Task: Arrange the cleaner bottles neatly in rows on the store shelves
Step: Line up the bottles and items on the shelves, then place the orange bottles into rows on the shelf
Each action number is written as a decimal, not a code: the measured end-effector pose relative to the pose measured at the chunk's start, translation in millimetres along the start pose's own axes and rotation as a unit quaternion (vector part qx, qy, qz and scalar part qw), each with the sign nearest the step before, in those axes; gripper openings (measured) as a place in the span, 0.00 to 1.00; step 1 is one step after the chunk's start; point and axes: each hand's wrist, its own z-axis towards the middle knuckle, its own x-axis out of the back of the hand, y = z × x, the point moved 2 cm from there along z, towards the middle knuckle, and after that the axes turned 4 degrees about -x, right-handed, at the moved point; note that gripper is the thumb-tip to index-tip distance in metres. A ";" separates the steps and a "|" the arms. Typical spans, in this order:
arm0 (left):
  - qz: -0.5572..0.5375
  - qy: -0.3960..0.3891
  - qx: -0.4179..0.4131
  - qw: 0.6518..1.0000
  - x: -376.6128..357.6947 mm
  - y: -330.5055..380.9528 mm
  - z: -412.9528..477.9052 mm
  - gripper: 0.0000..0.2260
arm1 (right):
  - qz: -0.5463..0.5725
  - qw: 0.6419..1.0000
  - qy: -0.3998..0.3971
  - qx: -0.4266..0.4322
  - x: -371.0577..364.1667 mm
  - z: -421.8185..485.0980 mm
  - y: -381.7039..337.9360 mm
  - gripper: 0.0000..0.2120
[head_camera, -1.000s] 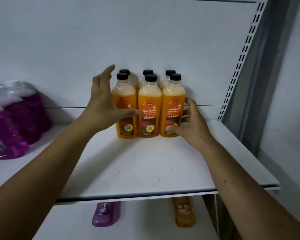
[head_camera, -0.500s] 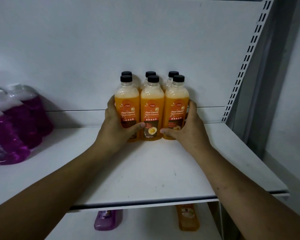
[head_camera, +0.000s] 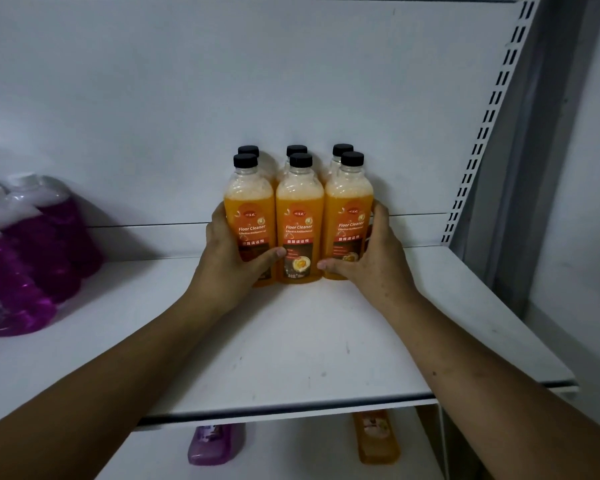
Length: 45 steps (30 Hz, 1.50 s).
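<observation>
Orange bottles: I see six orange cleaner bottles (head_camera: pixel 299 220) with black caps, standing upright in two rows of three, at the back edge of the white shelf (head_camera: pixel 309 341), close to the back panel (head_camera: pixel 222 98). The front three touch each other side by side.
Left hand: my left hand (head_camera: pixel 231 259) is wrapped around the front left bottle (head_camera: pixel 248 216); the fingers go behind its left side and the thumb lies across the lower label, so it is closed on this bottle.
Right hand: my right hand (head_camera: pixel 371 258) presses the front right bottle (head_camera: pixel 349 216) from the right side; the fingers curl behind it and the thumb is at its base, closed on it.
Open room: the shelf is bare from the bottles to the front edge, and also to the right edge under the slotted upright (head_camera: pixel 489 126). To the left there is a free band before the purple bottles (head_camera: pixel 32 254) at the left edge.
Writing: the labels say "Floor Cleaner" and under it "Effective Antibacterial"; a line of Chinese characters is below, too small for me to read.
Lower shelf: a purple bottle (head_camera: pixel 213 445) and an orange bottle (head_camera: pixel 376 438) lie on the lower shelf (head_camera: pixel 291 455), partly hidden by the front edge.
</observation>
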 end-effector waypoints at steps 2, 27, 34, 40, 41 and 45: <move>0.001 0.002 0.009 1.000 -0.5 0.9 -0.6 0.49 | -0.002 1.000 0.003 -0.002 -1.0 -0.2 0.4 0.57; 0.208 -0.060 -0.141 0.966 85.1 112.3 -188.8 0.21 | -0.038 0.990 -0.057 0.126 95.1 -168.3 -56.2 0.26; 0.157 -0.170 0.013 0.973 46.7 21.1 -275.3 0.22 | -0.006 0.986 -0.161 0.028 28.0 -254.6 34.3 0.19; 0.190 -0.190 0.189 0.945 -6.6 -136.6 -276.3 0.33 | -0.112 0.966 -0.193 -0.129 -57.7 -252.8 163.6 0.30; 0.210 -0.198 0.220 0.932 -15.5 -168.5 -273.8 0.37 | -0.140 0.960 -0.193 -0.149 -69.1 -249.9 184.2 0.34; 0.227 -0.194 0.350 0.888 -49.7 -280.6 -273.9 0.51 | -0.237 0.901 -0.188 -0.310 -93.3 -246.8 247.7 0.51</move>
